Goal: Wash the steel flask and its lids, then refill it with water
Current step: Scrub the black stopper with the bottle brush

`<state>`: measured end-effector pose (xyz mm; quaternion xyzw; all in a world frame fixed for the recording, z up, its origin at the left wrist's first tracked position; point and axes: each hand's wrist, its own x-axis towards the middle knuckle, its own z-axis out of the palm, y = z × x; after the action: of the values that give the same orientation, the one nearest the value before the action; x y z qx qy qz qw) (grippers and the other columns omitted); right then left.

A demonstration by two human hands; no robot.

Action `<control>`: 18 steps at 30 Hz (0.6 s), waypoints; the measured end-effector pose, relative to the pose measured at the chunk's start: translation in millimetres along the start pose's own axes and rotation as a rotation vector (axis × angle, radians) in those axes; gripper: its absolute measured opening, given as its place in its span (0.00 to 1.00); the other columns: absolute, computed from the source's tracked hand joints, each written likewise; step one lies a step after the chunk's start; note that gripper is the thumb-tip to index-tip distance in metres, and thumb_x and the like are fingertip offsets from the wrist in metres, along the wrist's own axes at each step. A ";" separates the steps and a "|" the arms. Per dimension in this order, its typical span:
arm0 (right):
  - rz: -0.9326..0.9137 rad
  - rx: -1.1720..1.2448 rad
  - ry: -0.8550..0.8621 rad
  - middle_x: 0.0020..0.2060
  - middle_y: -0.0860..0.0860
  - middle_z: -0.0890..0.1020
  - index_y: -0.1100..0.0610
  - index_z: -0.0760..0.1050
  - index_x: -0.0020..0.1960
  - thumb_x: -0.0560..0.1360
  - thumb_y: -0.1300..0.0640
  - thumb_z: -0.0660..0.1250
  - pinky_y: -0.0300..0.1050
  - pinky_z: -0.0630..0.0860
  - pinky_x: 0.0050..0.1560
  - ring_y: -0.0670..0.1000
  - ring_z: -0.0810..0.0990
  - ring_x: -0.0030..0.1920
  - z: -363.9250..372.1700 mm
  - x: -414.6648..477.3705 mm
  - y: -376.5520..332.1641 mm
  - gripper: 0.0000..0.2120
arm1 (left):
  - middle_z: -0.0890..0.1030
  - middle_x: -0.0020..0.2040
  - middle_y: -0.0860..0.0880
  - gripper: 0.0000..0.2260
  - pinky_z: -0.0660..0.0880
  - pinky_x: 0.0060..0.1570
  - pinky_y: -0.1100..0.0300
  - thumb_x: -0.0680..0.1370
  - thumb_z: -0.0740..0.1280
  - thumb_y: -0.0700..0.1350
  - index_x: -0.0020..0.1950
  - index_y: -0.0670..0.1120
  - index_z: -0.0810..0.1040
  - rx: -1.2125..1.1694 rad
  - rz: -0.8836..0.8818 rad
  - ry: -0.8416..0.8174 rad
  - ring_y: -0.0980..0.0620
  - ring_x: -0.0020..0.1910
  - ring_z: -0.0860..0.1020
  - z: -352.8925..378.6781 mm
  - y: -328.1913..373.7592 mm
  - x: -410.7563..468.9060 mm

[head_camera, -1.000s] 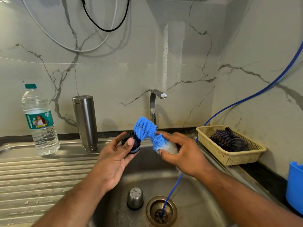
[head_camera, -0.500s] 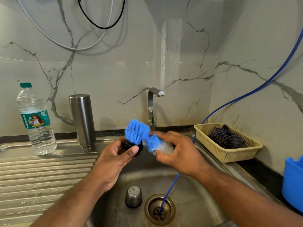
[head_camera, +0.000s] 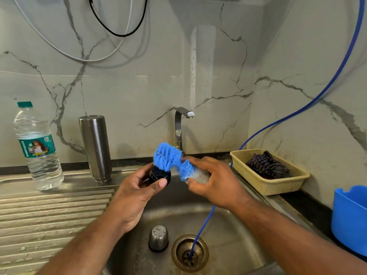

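Black inner lid (head_camera: 159, 175) was held over the sink (head_camera: 228, 235) in the L hand (head_camera: 135, 195), fingers & thumb curled round its rim, thumb tip on the front edge. Blue brush (head_camera: 170, 157) had its bristle head touching the lid's top. The R hand (head_camera: 216, 183) gripped the brush lower down, fingers wrapped round the whitish part. Steel cap (head_camera: 158, 238) sat dome-up on the basin floor, just left of the drain (head_camera: 190, 253). Steel flask (head_camera: 96, 147) stood on end at the back of the drainboard (head_camera: 49, 211), left of the hands & apart from them; looked mouth-down, can't be sure. Thin blue hose (head_camera: 202, 229) ran down past the R hand into the drain. Tap (head_camera: 179, 126) stood behind the brush, no water seen at the spout. Plastic water bottle (head_camera: 37, 147) w/ green cap stood left of the flask. On the right counter: yellow basket (head_camera: 274, 183) w/ a dark striped cloth (head_camera: 266, 165) inside, then a blue tub (head_camera: 349, 219) at the frame edge.
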<state>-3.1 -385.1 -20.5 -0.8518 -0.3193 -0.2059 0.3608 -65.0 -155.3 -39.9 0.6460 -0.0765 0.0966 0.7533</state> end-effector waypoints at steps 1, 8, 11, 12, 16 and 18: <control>0.024 -0.026 0.020 0.49 0.41 0.78 0.39 0.73 0.73 0.68 0.36 0.65 0.47 0.80 0.46 0.42 0.79 0.46 -1.5 0.7 -0.2 0.33 | 0.84 0.62 0.49 0.37 0.73 0.66 0.55 0.59 0.86 0.51 0.66 0.50 0.80 -0.002 0.003 0.005 0.53 0.64 0.81 -1.0 -0.3 1.3; -0.134 -0.273 0.070 0.51 0.45 0.80 0.38 0.70 0.74 0.74 0.45 0.69 0.49 0.80 0.46 0.48 0.80 0.46 -20.1 1.7 -25.5 0.29 | 0.86 0.58 0.49 0.35 0.80 0.55 0.55 0.61 0.83 0.61 0.65 0.52 0.81 0.128 0.031 0.040 0.49 0.59 0.83 12.5 -0.1 -4.9; -0.192 -0.472 0.081 0.54 0.49 0.81 0.42 0.71 0.74 0.74 0.47 0.69 0.52 0.77 0.51 0.55 0.83 0.49 -31.5 10.9 -45.3 0.29 | 0.86 0.57 0.48 0.25 0.76 0.63 0.52 0.69 0.81 0.48 0.64 0.49 0.81 0.117 0.048 0.020 0.50 0.60 0.83 21.4 -0.2 -5.4; -0.187 -0.528 0.061 0.56 0.49 0.81 0.43 0.71 0.74 0.74 0.47 0.68 0.52 0.74 0.54 0.55 0.83 0.52 -36.8 16.2 -52.9 0.28 | 0.86 0.57 0.47 0.23 0.75 0.66 0.51 0.70 0.80 0.45 0.64 0.47 0.81 0.106 0.057 0.037 0.49 0.60 0.83 23.2 0.1 -5.4; -0.110 -0.832 -0.111 0.60 0.48 0.78 0.41 0.70 0.71 0.77 0.46 0.67 0.56 0.66 0.61 0.53 0.78 0.61 -78.0 30.6 -81.8 0.23 | 0.85 0.57 0.42 0.16 0.81 0.50 0.64 0.73 0.73 0.40 0.61 0.47 0.80 0.018 0.066 0.058 0.45 0.57 0.83 37.0 4.8 -10.9; -0.097 -0.977 -0.175 0.60 0.47 0.77 0.39 0.70 0.70 0.77 0.47 0.67 0.59 0.65 0.63 0.53 0.76 0.62 -106.6 30.3 -91.9 0.22 | 0.84 0.58 0.39 0.14 0.81 0.45 0.68 0.76 0.71 0.37 0.61 0.46 0.79 -0.003 0.061 0.040 0.44 0.56 0.82 43.5 7.1 -15.4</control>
<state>-58.1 -403.5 111.3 -0.9194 -0.2539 -0.2757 -0.1188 -81.3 -197.9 -30.2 0.6403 -0.0811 0.1321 0.7523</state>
